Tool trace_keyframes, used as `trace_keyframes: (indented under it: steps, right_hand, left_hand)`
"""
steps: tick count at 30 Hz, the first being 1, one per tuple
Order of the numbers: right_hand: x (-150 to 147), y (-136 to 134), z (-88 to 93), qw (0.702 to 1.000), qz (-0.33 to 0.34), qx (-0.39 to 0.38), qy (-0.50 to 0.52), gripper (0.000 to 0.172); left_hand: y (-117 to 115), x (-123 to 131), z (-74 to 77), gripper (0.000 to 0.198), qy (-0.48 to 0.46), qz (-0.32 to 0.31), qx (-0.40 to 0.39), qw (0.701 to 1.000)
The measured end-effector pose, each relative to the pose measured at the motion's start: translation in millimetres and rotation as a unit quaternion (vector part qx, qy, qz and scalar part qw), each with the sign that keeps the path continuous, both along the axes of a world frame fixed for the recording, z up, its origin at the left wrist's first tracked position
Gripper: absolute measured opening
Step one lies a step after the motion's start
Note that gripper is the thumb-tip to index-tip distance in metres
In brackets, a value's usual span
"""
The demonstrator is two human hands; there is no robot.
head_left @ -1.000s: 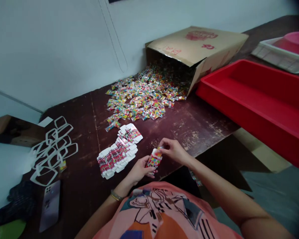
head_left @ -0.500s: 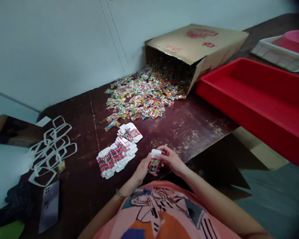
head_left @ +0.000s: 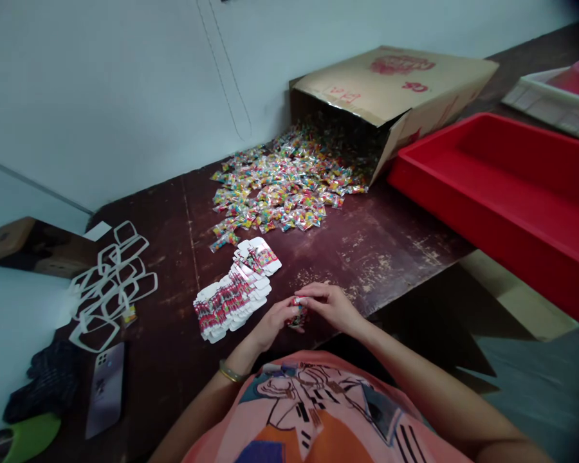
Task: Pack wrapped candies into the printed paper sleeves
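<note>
At the table's near edge my left hand (head_left: 273,319) and my right hand (head_left: 329,304) meet, fingers closed together on a small colourful packet card (head_left: 298,314) that is mostly hidden between them. Just left of my hands lies a fanned row of printed white cards (head_left: 234,293). Farther back spreads a heap of small bright candy packets (head_left: 282,186) spilling from a tipped cardboard box (head_left: 390,90).
A big red tray (head_left: 502,186) stands at the right, a white tray with a pink bowl (head_left: 554,96) behind it. White cut-out card frames (head_left: 110,276), a phone (head_left: 106,389), a dark cloth (head_left: 48,379) and a green object (head_left: 26,437) lie at the left on the dark table (head_left: 376,244).
The card was upright with its white tab showing; now both hands have closed over it and lowered it toward the table edge. The view has shifted slightly.
</note>
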State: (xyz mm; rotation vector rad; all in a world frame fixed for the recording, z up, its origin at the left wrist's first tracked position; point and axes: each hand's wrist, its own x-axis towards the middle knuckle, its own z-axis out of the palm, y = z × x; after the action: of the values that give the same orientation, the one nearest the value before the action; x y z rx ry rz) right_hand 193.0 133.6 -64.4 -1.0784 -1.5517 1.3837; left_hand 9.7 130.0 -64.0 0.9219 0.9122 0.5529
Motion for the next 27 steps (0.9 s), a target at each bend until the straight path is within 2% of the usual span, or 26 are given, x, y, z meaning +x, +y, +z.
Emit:
trace_keyframes:
  steps: [3, 8, 12, 13, 17, 18, 22, 27]
  right_hand:
    - [-1.8, -3.7, -5.6, 1.000, -0.012, -0.006, 0.006, 0.025]
    - [0.2, -21.3, -11.8, 0.997, -0.045, 0.044, -0.032, 0.025]
    - [8.0, -23.8, -15.6, 0.997, -0.057, -0.037, -0.028, 0.022]
    - [9.3, -24.1, -16.9, 0.997, -0.061, -0.024, -0.030, 0.021]
    - [10.8, -29.6, -21.6, 0.988, -0.078, 0.121, -0.055, 0.021]
    - [11.3, -31.2, -22.2, 0.987, -0.079, 0.125, -0.055, 0.021]
    - [15.8, -32.5, -21.6, 0.994, -0.077, 0.054, -0.056, 0.017]
    - [13.5, -39.5, -23.3, 0.986, -0.083, 0.131, -0.068, 0.023]
  left_hand:
    - [-2.0, -2.6, 1.4, 0.041, 0.020, -0.032, 0.010, 0.999]
    - [-7.8, 0.3, -5.4, 0.041, -0.006, -0.055, -0.047, 0.997]
    - [-8.0, 7.0, -7.8, 0.042, -0.001, -0.088, -0.029, 0.996]
    - [-7.0, 7.8, -7.1, 0.042, 0.005, -0.095, -0.021, 0.995]
    - [-4.7, 8.2, -4.5, 0.041, -0.005, -0.122, -0.018, 0.992]
    - [-5.1, 8.5, -5.0, 0.040, -0.012, -0.127, -0.024, 0.992]
    - [-6.8, 10.8, -9.0, 0.042, -0.011, -0.136, -0.045, 0.990]
    - [-4.3, 8.8, -6.7, 0.039, -0.034, -0.121, -0.075, 0.989]
